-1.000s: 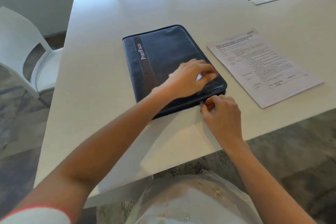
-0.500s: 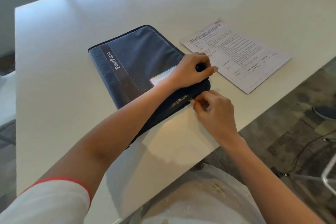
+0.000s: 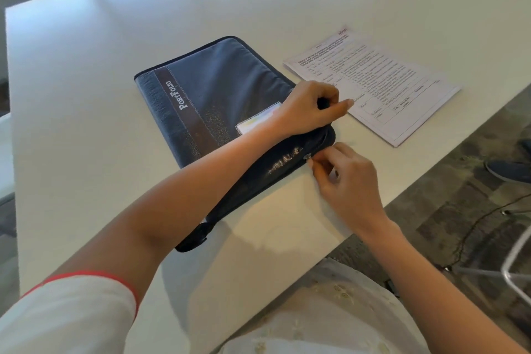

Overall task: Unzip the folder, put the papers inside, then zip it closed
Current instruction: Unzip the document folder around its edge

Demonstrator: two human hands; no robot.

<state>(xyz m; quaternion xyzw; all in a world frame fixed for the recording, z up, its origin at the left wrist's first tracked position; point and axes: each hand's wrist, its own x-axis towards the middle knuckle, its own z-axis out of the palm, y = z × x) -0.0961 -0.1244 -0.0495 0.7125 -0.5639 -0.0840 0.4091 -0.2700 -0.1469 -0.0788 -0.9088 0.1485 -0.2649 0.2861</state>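
Gripping "PORTFOLIO" folder (image 3: 218, 86) with left hand (image 3: 310, 108), right hand (image 3: 344, 178) pinching zipper pull (image 3: 309, 156).

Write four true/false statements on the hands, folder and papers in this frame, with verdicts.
1. The papers lie on the table beside the folder, not inside it. True.
2. The right hand rests flat on the papers. False: it pinches the zipper pull at the folder's near edge.
3. The left hand grips the folder's edge on the side facing the papers. True.
4. The folder's cover reads "Notebook". False: the brown stripe reads "PortFolio".
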